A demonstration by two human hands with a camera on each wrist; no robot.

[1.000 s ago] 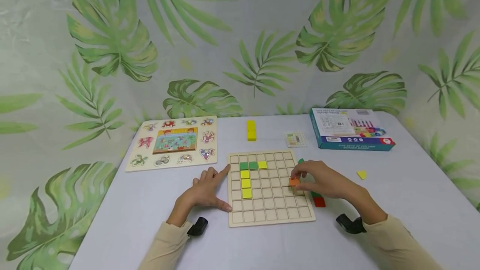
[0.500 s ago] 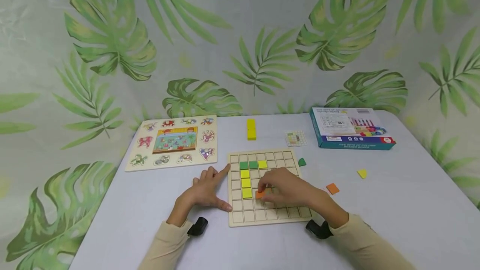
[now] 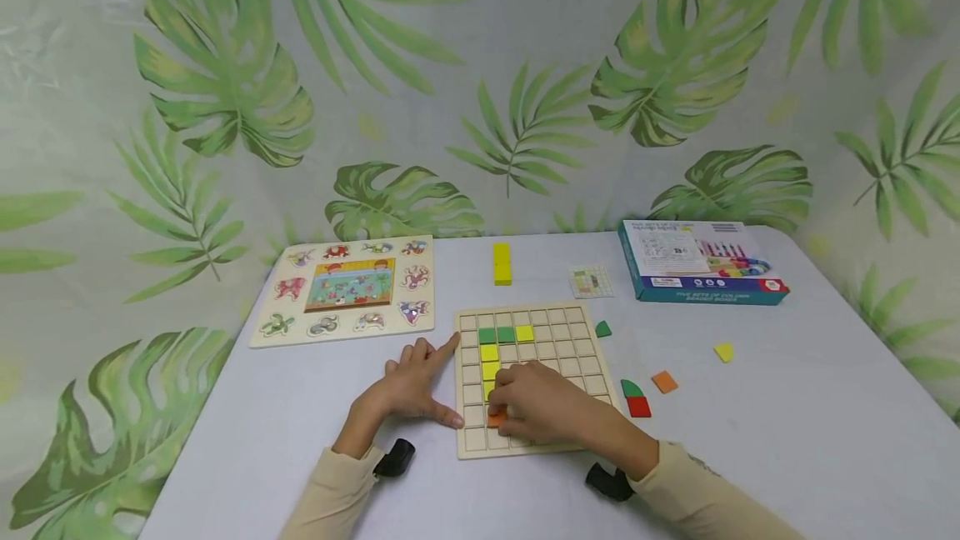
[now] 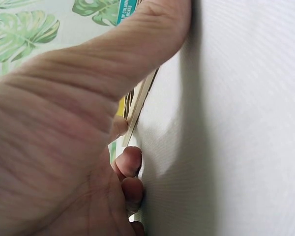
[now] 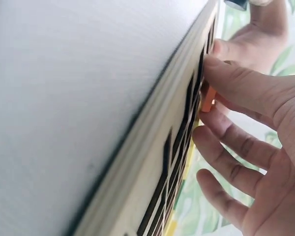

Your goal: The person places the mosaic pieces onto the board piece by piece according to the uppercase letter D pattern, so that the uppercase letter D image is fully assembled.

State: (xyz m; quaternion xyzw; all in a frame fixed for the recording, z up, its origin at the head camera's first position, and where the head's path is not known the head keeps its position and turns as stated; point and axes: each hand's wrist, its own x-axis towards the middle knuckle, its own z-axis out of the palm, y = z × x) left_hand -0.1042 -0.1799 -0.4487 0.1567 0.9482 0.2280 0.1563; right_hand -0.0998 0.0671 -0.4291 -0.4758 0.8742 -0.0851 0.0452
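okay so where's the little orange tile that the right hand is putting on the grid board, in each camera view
Head: the orange tile sits low on the left of the wooden grid board, under the right hand, just below the yellow tiles.
Left wrist: not in it; the left hand fills most of the picture.
Right wrist: upper right of centre, pinched at the fingertips against the board.
Shared landmark: the board's pale wooden edge.

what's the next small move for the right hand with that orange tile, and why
Probably press the orange tile flat into its cell, then let go. The right hand pinches it low on the grid board, just below the yellow column, and the right wrist view shows it sticking up from the board, not yet seated. The left hand rests against the board's left edge.
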